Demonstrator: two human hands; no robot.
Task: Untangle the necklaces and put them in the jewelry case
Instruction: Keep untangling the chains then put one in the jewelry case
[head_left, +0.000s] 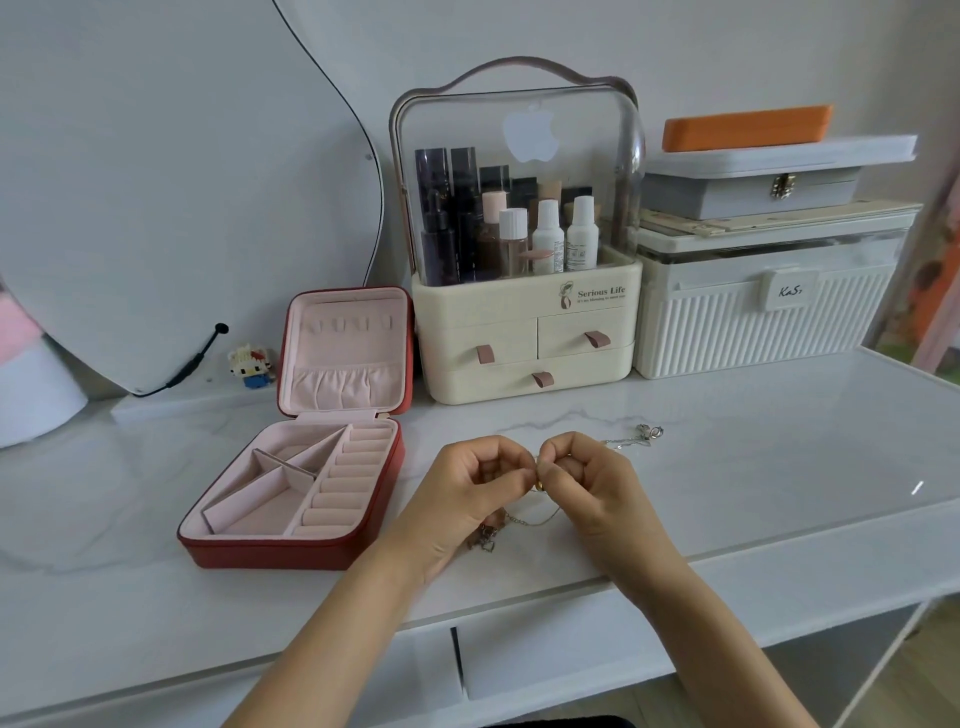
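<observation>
On the marble table (727, 467), open red jewelry case (291, 499) compartments bare, both hands (535, 480) pinching tangled necklaces (524, 519)

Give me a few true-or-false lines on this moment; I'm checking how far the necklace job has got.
1. The jewelry case lies open. True.
2. A necklace already lies in the case. False: its compartments show none.
3. Both the left hand and right hand pinch the gold chain. True.
4. The silver necklace is inside the makeup organizer. False: it lies on the table.
</observation>
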